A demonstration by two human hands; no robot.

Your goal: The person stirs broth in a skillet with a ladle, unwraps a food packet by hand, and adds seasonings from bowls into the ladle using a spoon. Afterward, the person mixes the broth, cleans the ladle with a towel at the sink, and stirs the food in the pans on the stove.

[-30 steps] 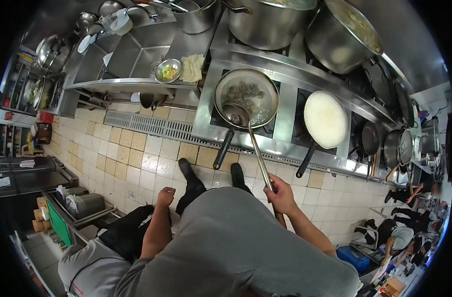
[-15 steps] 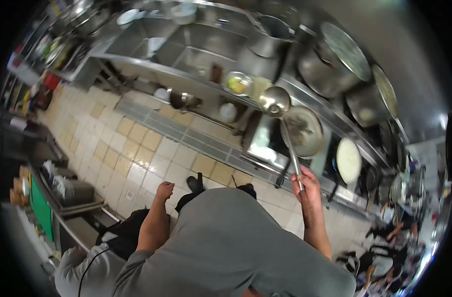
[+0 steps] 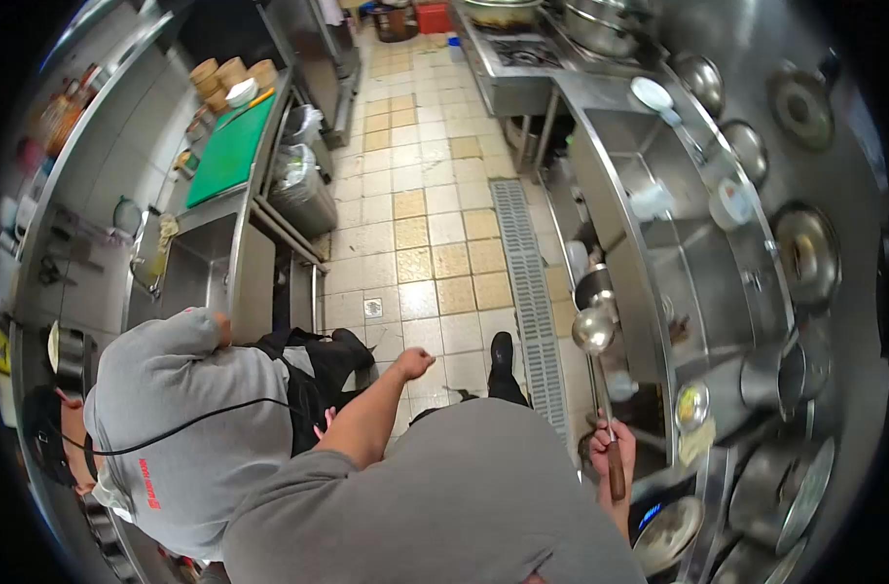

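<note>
**Ladle in rt hand, w/ sink counter close by**

Head view: my rt hand (image 3: 615,453) is clamped round the long silver metal ladle w/ brown wooden handle (image 3: 593,334). Its round bowl points to the far side & hangs just left of the steel sink (image 3: 697,263); can't tell if there's anything in it. My lt hand (image 3: 414,363) is loosely curled, well apart from the rt, nothing seen in it; can't tell if it's fully closed.

Near rt: a round metal pan w/ whitish contents (image 3: 670,535), blue flame (image 3: 649,515) beside it. Just far of that, a pale yellowish cloth (image 3: 697,443) & small shiny metal bowl w/ yellow-green bits (image 3: 689,424). On the lt, a co-worker in a grey shirt (image 3: 191,409).

To handle it well, I'd say: firm grip on the wood, ladle's bowl level in case of drips, clear of the counter edge, fingers away from the flame, lt arm tucked in b/c of the co-worker.
</note>
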